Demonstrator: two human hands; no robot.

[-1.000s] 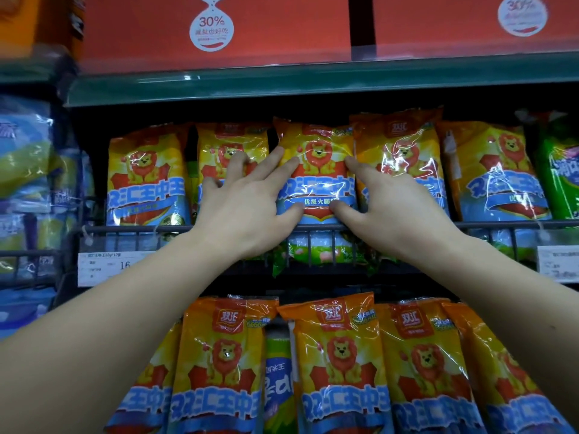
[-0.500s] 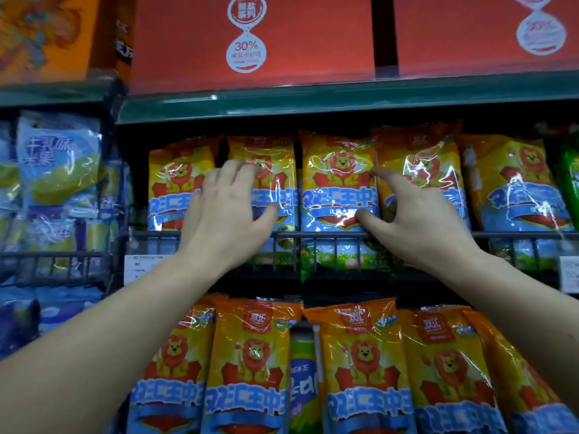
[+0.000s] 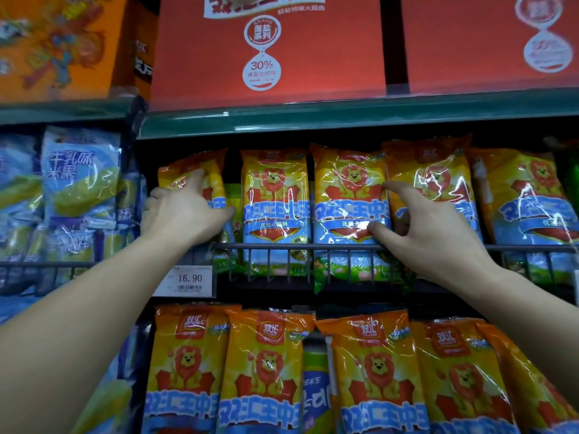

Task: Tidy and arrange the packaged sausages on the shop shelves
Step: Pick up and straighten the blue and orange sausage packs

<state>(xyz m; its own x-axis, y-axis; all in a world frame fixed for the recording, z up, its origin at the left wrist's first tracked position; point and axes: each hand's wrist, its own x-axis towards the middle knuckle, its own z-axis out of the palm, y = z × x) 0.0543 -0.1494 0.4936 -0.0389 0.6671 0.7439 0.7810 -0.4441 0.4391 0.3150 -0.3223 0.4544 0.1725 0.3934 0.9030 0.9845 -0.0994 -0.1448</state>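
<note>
Yellow-and-orange lion-printed sausage packs stand in a row behind a wire rail (image 3: 282, 246) on the middle shelf. My left hand (image 3: 185, 211) grips the leftmost pack (image 3: 191, 170), fingers round its left edge and thumb at its right edge. That pack leans left, leaving a gap where a green pack (image 3: 232, 195) shows behind. My right hand (image 3: 429, 227) pinches the right edge of the third pack (image 3: 347, 189): thumb on its front, index finger at the seam with the fourth pack (image 3: 435, 170). The second pack (image 3: 274, 195) stands untouched between my hands.
A lower row of the same sausage packs (image 3: 376, 371) fills the shelf below. Blue-and-yellow snack bags (image 3: 78, 173) fill the bay to the left. Red boxes (image 3: 266, 51) sit on the green shelf above. A price tag (image 3: 188, 280) reading 16.90 hangs on the rail.
My left hand moved left from the second pack to the leftmost pack and took hold of it. My right hand stayed at the third pack's right edge. The view shifted up and left.
</note>
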